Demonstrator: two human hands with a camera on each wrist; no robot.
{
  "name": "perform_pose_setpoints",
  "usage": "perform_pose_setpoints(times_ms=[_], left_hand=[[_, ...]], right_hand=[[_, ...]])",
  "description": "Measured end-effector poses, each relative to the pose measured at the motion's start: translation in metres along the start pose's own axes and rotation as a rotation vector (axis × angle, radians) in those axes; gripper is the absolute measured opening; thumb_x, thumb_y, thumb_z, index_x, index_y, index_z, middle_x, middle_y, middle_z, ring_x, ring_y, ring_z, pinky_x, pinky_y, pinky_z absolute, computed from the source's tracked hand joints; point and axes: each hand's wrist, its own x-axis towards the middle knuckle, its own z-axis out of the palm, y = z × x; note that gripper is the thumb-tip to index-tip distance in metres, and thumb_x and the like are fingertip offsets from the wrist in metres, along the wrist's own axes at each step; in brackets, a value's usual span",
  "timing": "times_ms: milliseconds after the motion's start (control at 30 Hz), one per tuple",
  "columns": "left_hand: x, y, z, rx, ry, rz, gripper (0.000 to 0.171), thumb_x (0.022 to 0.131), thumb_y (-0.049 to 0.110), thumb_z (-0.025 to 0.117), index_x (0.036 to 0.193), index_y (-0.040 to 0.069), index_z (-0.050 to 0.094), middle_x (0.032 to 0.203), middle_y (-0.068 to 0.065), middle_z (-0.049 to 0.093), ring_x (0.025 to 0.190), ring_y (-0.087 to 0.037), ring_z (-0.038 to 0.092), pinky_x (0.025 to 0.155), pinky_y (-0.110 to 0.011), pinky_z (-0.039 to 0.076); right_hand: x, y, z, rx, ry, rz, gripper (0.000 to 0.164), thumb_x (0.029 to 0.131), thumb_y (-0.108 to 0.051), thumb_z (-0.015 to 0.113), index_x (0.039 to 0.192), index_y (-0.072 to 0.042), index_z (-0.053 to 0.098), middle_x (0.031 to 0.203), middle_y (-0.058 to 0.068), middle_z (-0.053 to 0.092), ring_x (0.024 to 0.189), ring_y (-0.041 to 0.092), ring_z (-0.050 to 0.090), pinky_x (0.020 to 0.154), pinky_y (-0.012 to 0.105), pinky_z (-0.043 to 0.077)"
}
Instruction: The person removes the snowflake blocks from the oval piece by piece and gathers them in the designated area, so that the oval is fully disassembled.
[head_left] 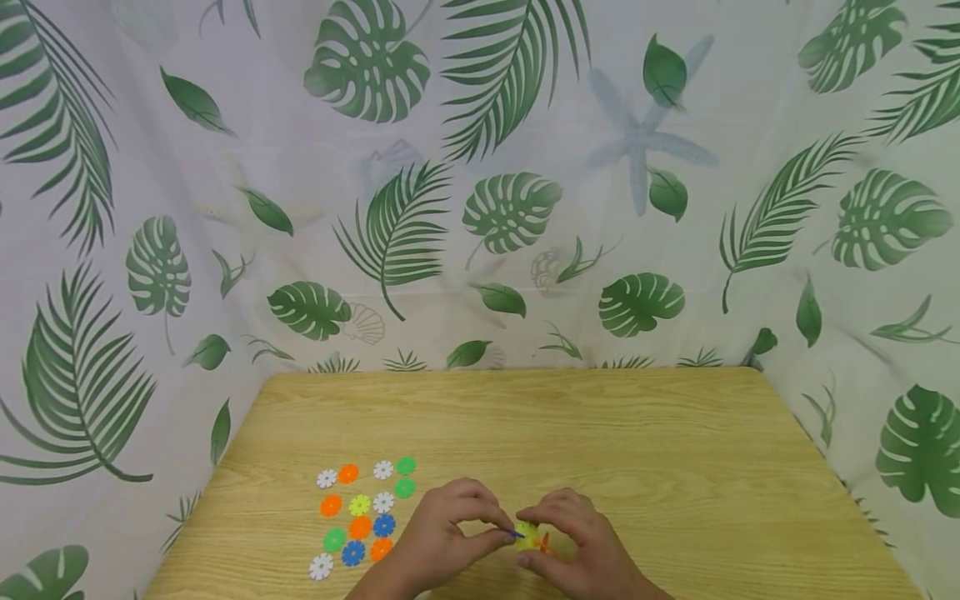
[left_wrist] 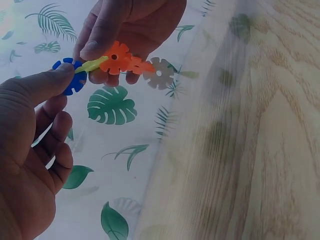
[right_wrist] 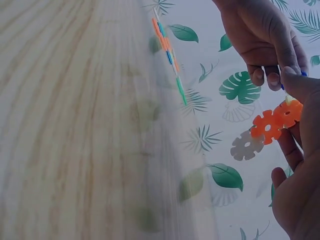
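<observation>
My left hand (head_left: 450,529) pinches a blue notched disc (left_wrist: 78,82) between thumb and fingers. Opposite it, my right hand (head_left: 581,537) holds a short chain of notched plastic discs. In that chain are a yellow disc (head_left: 528,536), two orange discs (left_wrist: 116,58) and a greyish-white disc (left_wrist: 160,74) at the far end. The blue disc's edge meets the yellow one; how deep their slots sit is not clear. Both hands are close together above the front of the table. Right-hand fingers partly cover the chain in the head view.
Loose notched discs lie flat in rough rows on the wooden table (head_left: 675,450), left of my hands. Among them are a white disc (head_left: 321,567), a blue disc (head_left: 353,552), a green disc (head_left: 406,465) and several orange ones. Leaf-printed cloth (head_left: 510,275) hangs around the table.
</observation>
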Motion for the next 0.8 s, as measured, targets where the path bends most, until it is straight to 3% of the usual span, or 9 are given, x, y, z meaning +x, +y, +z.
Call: perform_pose_setpoints(times_ms=[300, 533, 800], left_hand=[[-0.001, 0.0, -0.001, -0.014, 0.016, 0.003, 0.004, 0.094, 0.019, 0.079, 0.097, 0.02, 0.08, 0.095, 0.008, 0.07, 0.092, -0.005, 0.066, 0.075, -0.029, 0.059], [-0.001, -0.001, -0.003, -0.011, 0.016, 0.007, 0.003, 0.093, 0.019, 0.079, 0.096, 0.02, 0.081, 0.093, 0.009, 0.072, 0.091, -0.005, 0.067, 0.072, -0.032, 0.06], [-0.002, 0.001, -0.006, -0.018, 0.006, -0.045, 0.003, 0.091, 0.017, 0.082, 0.093, 0.019, 0.083, 0.09, 0.012, 0.073, 0.086, -0.004, 0.067, 0.067, -0.028, 0.058]], right_hand=[[-0.002, 0.008, 0.007, -0.105, 0.089, -0.13, 0.048, 0.081, -0.027, 0.091, 0.124, -0.018, 0.071, 0.108, -0.007, 0.072, 0.099, 0.015, 0.06, 0.085, 0.037, 0.044], [0.0, 0.011, 0.008, -0.128, 0.124, -0.216, 0.039, 0.088, -0.031, 0.086, 0.122, -0.014, 0.074, 0.103, -0.007, 0.073, 0.097, 0.017, 0.06, 0.089, 0.037, 0.041], [0.002, 0.019, 0.01, -0.175, 0.128, -0.341, 0.035, 0.096, -0.032, 0.077, 0.121, -0.008, 0.075, 0.1, -0.003, 0.072, 0.096, 0.02, 0.058, 0.087, 0.039, 0.039]])
